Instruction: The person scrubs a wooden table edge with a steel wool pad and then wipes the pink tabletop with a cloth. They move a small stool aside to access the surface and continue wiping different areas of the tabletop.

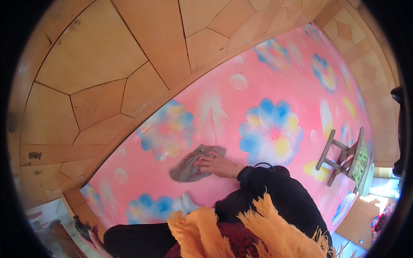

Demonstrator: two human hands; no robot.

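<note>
My right hand (214, 165) lies spread on a crumpled grey cloth (190, 166), pressing it flat against a pink floral sheet covering (222, 80). At the lower left my left hand (94, 242) is partly cut off by my dark trouser leg. Its fingers hold a dark, rough clump (83, 227), perhaps a scouring pad; blur keeps its kind unclear. Beneath me, a white-socked foot (185, 203) rests on the covering.
Brown patterned wall panels (106, 96) border the covering along its far and left sides. To the right a small wooden stool (343, 154) lies tipped over, beside a pale green basin (367, 180). The fringed orange scarf (284, 225) I wear hangs low in front.
</note>
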